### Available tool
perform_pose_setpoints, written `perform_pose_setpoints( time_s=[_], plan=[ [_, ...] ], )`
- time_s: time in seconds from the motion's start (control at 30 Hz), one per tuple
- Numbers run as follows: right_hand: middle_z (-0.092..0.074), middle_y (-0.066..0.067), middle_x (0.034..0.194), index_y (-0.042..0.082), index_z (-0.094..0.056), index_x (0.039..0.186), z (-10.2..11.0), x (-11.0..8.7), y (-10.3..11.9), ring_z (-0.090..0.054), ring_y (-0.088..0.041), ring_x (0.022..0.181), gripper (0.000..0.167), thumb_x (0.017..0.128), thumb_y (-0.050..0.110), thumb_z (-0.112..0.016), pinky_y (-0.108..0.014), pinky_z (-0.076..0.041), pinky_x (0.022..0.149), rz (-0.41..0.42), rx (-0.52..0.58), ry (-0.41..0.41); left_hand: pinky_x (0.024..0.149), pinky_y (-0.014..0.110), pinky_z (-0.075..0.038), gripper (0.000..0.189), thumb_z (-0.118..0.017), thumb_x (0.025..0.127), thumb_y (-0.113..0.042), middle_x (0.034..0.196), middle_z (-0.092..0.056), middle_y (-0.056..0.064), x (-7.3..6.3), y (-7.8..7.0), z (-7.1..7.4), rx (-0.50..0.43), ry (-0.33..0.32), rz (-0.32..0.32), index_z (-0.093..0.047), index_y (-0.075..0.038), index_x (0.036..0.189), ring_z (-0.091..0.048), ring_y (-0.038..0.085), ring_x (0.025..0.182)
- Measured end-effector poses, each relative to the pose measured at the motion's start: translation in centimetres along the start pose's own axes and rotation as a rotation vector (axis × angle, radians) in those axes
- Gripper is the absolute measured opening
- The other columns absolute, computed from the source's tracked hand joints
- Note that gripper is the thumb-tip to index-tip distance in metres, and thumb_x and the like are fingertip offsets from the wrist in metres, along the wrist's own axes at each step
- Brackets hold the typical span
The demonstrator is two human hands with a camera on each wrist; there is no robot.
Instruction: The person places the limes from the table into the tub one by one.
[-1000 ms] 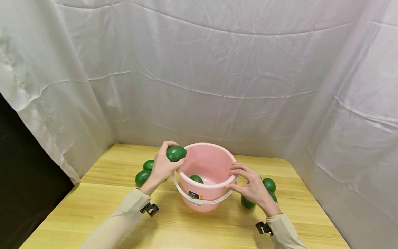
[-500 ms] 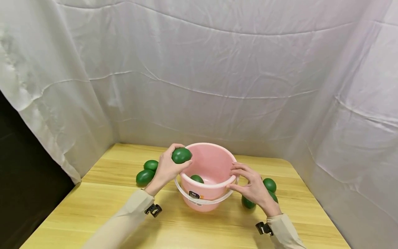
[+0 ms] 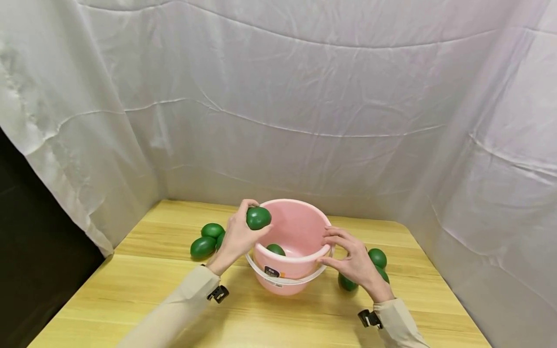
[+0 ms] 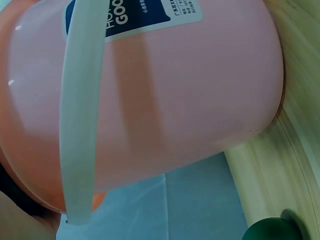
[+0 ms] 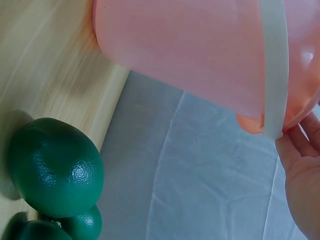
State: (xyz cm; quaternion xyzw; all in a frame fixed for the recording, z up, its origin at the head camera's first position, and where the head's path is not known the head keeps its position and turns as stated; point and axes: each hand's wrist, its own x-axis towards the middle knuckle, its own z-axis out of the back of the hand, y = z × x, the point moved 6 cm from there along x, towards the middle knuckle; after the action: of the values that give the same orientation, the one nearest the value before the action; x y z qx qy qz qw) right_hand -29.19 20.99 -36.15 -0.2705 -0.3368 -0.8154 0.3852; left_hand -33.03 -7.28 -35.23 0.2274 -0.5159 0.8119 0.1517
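A pink bucket (image 3: pixel 300 220) stands upright on the wooden table, its white handle (image 4: pixel 80 115) lowered toward the front. Above the bucket's left rim, my left hand (image 3: pixel 237 237) holds a dark green avocado (image 3: pixel 258 218) between thumb and fingers. In the left wrist view the bucket's side hides the held avocado. My right hand (image 3: pixel 351 256) grips the right rim, also seen in the right wrist view. Inside the bucket lies another avocado (image 3: pixel 276 249), partly hidden by the front wall.
Several avocados lie left of the bucket, one of them a whole avocado (image 3: pixel 203 247). More sit to the right, including a large avocado (image 5: pixel 56 167), partly behind my right hand in the head view. A pale curtain (image 3: pixel 278 121) surrounds the wooden table (image 3: pixel 261 321).
My left hand has shifted rightward with its avocado, from beside the bucket's left rim to over it. The right hand has stayed on the rim.
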Motion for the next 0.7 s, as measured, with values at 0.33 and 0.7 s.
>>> perform_pose_setpoints(
  time_s=[0.33, 0.7],
  plan=[
    [-0.064, -0.012, 0.124, 0.014, -0.072, 0.106, -0.06, -0.11, -0.04, -0.059, -0.032, 0.118, 0.043, 0.067, 0.011, -0.089, -0.014, -0.039, 0.105, 0.013, 0.001, -0.013, 0.077, 0.041, -0.057, 0.056, -0.087, 0.074, -0.028, 0.112, -0.066, 0.001, 0.21, -0.05, -0.37, 0.029, 0.047, -0.050, -0.060, -0.014, 0.121, -0.066, 0.022, 0.095],
    [-0.063, -0.016, 0.123, 0.014, -0.071, 0.107, -0.11, -0.17, -0.11, -0.058, -0.032, 0.119, 0.043, 0.067, 0.012, -0.089, -0.014, -0.039, 0.105, 0.014, -0.002, -0.010, 0.079, 0.041, -0.056, 0.057, -0.087, 0.073, -0.030, 0.116, -0.066, 0.003, 0.22, -0.16, -0.39, 0.062, 0.046, -0.044, -0.061, -0.020, 0.124, -0.065, 0.023, 0.097]
  ],
)
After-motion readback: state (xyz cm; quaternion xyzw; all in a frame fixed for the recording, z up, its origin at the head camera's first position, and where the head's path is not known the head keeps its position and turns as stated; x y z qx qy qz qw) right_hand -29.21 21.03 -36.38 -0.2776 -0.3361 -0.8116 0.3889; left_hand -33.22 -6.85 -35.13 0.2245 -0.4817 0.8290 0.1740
